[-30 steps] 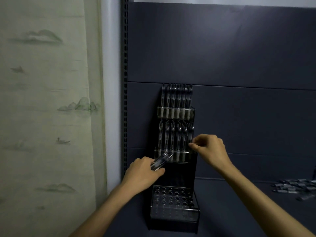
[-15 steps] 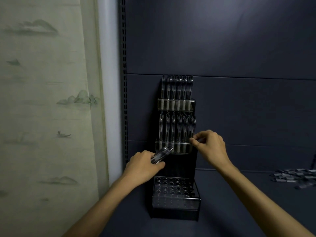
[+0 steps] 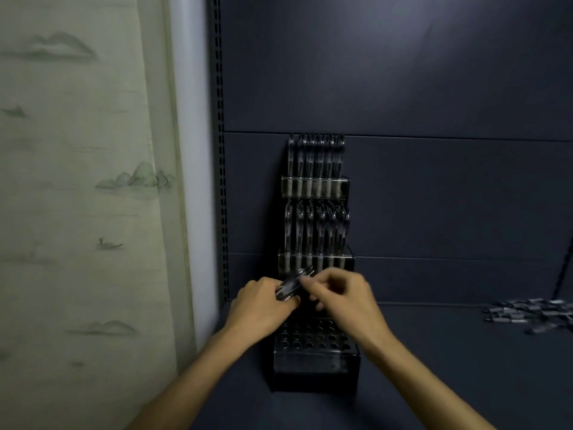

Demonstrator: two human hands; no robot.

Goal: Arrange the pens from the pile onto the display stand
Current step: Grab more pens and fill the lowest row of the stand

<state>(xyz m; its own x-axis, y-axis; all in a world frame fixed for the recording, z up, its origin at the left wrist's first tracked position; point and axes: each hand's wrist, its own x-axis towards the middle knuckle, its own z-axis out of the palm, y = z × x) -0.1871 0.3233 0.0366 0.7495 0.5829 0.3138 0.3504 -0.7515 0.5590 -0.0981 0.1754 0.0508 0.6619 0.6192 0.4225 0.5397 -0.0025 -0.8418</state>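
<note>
The display stand rises in three tiers against the dark back panel of the shelf, and its top two tiers are packed with upright pens while the bottom tier, a clear block of round holes, appears unfilled. The step in hand looks to be drawing one pen out of a held bundle to seat it there; it will go best if a single pen is separated cleanly, turned upright and lowered straight into one hole, working hole by hole so later pens are not blocked. The pile of loose pens lies well apart on the shelf at the right edge. The left hand, just above the bottom tier, grips the small bundle of pens, fingers curled round it. The right hand meets it, its fingertips pinching at the bundle's upper end; whether one pen is already free I cannot tell. The pens look slim, clear-barrelled and glossy, so probably slippery.
</note>
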